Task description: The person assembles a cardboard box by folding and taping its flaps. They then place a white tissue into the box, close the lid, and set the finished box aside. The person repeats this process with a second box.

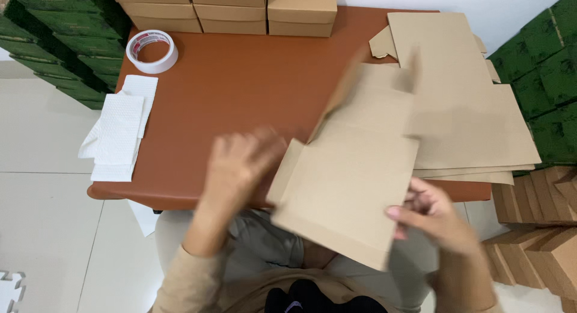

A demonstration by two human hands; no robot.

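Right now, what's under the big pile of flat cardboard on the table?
The flat cardboard pile rests on the brown table. Its right end overhangs the table's edge. Whatever else lies beneath the pile is covered.

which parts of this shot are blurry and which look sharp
Head view: the left hand and the cardboard sheet it meets are smeared by motion blur; the right hand gripping the sheet's edge is a little softer. The tape roll, paper towels and table are sharp, evenly lit, no glare.
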